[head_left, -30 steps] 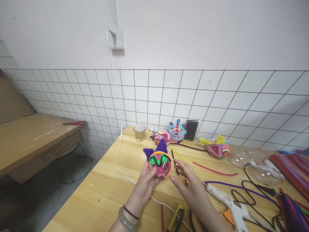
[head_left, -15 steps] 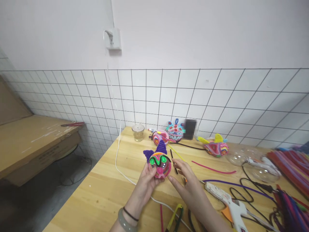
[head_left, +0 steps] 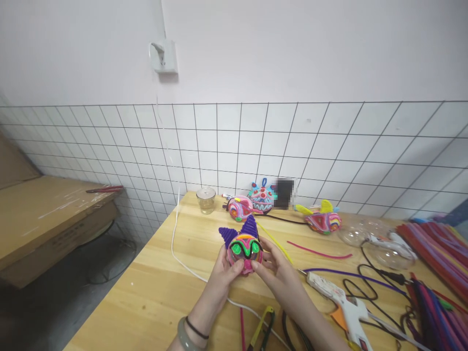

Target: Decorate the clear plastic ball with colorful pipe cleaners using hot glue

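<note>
Between my two hands is a round pipe-cleaner cat ornament (head_left: 246, 243), with purple pointed ears, green eyes and a pink nose over a clear ball. My left hand (head_left: 224, 273) grips its left side, thumb near the nose. On the other side my right hand (head_left: 273, 265) holds it, with the thumb beside the nose and the fingers around the edge. A yellow pipe cleaner (head_left: 273, 238) runs behind the right hand. To the right of that hand a white hot glue gun (head_left: 338, 297) lies on its side.
Along the back of the wooden table (head_left: 146, 297) stand a glass cup (head_left: 206, 201), a pink fish ornament (head_left: 240, 208), a blue monster ornament (head_left: 262, 196) and another fish (head_left: 323, 220). Clear plastic balls (head_left: 393, 254) and pipe-cleaner bundles (head_left: 435, 253) lie right. Yellow-handled pliers (head_left: 261, 326) lie in front.
My right hand, earlier open beside the cat ornament, has closed on its right side. The ornament has turned slightly more upright, and my left thumb has moved toward the nose.
</note>
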`<state>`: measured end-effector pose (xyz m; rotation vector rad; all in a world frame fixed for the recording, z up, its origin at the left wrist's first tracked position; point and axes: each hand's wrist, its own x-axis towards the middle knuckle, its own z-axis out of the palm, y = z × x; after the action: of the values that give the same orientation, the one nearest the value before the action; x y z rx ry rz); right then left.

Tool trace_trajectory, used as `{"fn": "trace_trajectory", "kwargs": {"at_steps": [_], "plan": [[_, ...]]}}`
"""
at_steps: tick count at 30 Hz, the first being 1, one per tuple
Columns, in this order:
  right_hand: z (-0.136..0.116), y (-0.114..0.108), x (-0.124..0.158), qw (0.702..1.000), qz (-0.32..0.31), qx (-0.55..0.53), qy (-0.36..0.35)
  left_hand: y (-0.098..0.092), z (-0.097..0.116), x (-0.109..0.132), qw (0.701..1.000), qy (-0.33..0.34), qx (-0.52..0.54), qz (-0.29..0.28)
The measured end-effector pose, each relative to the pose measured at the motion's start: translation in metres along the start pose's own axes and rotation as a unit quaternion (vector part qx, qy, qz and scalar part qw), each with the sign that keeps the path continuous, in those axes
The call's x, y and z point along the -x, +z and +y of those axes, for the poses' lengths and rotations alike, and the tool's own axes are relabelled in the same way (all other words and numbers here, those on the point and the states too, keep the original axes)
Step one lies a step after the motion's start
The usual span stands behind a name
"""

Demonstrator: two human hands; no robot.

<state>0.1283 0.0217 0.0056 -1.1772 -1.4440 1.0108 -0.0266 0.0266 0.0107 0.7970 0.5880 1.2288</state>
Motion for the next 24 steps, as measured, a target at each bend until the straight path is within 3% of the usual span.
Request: {"fn": "trace_trajectory", "kwargs": {"at_steps": [4, 24], "plan": [[0.0002, 0.0052, 0.0005, 0.999, 0.028, -0.028, -0.006, 0.0002, -0.0038, -0.002, 1.0, 0.024, -0.002, 0.011], [0.0073, 0.0066, -0.0009, 0.999, -0.001, -0.039, -0.002, 0.0006, -0.007, -0.003, 0.999, 0.024, -0.027, 0.04]]}}
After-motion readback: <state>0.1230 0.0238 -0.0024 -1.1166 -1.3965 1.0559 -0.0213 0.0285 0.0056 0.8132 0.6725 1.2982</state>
